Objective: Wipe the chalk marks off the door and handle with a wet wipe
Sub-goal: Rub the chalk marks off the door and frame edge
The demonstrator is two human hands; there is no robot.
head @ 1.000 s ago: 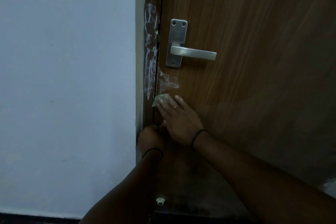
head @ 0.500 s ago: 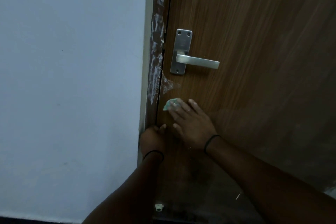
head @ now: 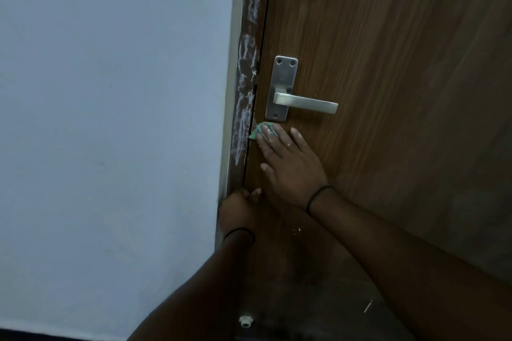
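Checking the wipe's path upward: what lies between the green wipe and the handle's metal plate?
Head view: only a short strip of bare wood; the wet wipe sits just below the handle plate.

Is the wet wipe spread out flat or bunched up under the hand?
Bunched up. The wet wipe shows as a small crumpled green wad under the straight fingers of the right hand, pressed on the door just below the handle.
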